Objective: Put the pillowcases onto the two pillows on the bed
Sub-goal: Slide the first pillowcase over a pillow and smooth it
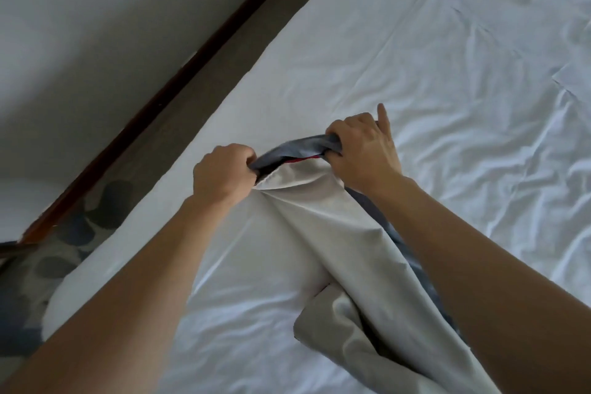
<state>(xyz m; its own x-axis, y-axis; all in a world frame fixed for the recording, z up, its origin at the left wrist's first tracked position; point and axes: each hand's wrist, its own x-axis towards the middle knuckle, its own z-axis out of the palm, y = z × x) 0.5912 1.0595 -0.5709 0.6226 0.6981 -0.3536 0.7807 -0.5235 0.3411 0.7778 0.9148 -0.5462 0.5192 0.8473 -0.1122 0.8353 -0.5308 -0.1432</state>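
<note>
A light grey pillowcase (323,233) hangs from both my hands above the bed and trails down to the lower right, bunched near the bottom. My left hand (224,174) grips one side of its upper edge. My right hand (361,150) grips the other side, index finger sticking up. Between the two hands the edge shows a darker grey-blue layer (300,145) with a thin red strip. More dark fabric shows along my right forearm. I cannot tell whether that dark layer is a pillow or part of the case. No separate pillow is in view.
The bed (447,89) is covered with a wrinkled white sheet and fills the right and middle. A folded white edge (575,80) lies at the far right. Left of the mattress run a dark wooden rail (179,70), a patterned floor strip (64,253) and a white wall.
</note>
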